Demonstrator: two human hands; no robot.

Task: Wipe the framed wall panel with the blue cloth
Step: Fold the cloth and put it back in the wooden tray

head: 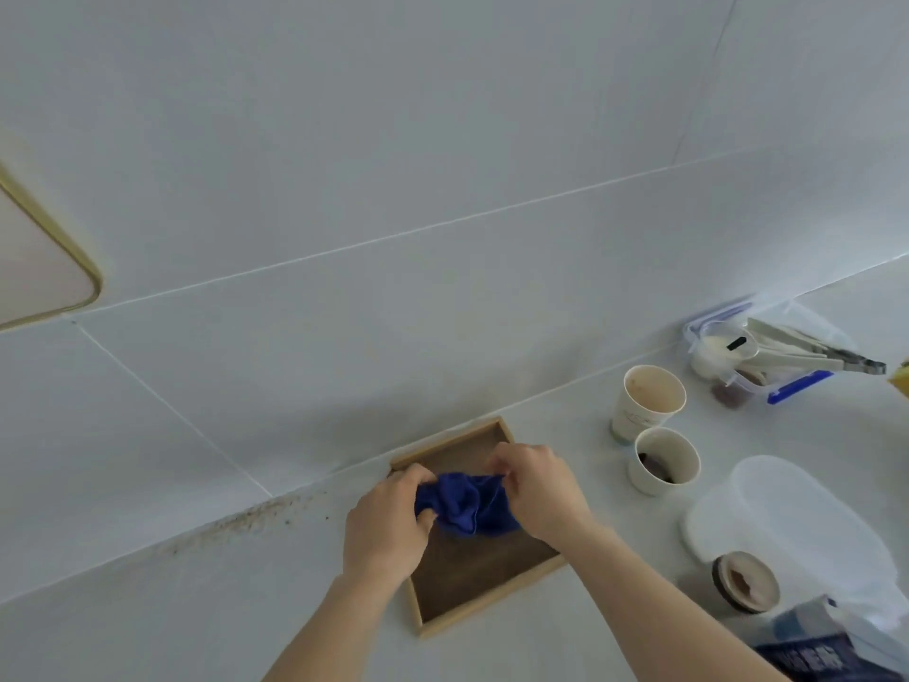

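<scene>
A crumpled blue cloth [465,507] is bunched between both of my hands, just above a wooden tray [484,580] that lies flat on the white counter against the wall. My left hand [386,526] grips the cloth's left end and my right hand [538,489] pinches its right end. At the far left edge of the view, the rounded corner of a gold-framed wall panel [46,268] shows on the white tiled wall, well away from my hands. Most of that panel is cut off by the frame edge.
Right of the tray stand two paper cups [647,401] [664,462], a clear lidded box with tongs and a measuring scoop [767,351], a translucent plastic container [792,514], a round brown lid [745,580] and packets [826,652]. Brown specks [256,519] dot the wall-counter seam.
</scene>
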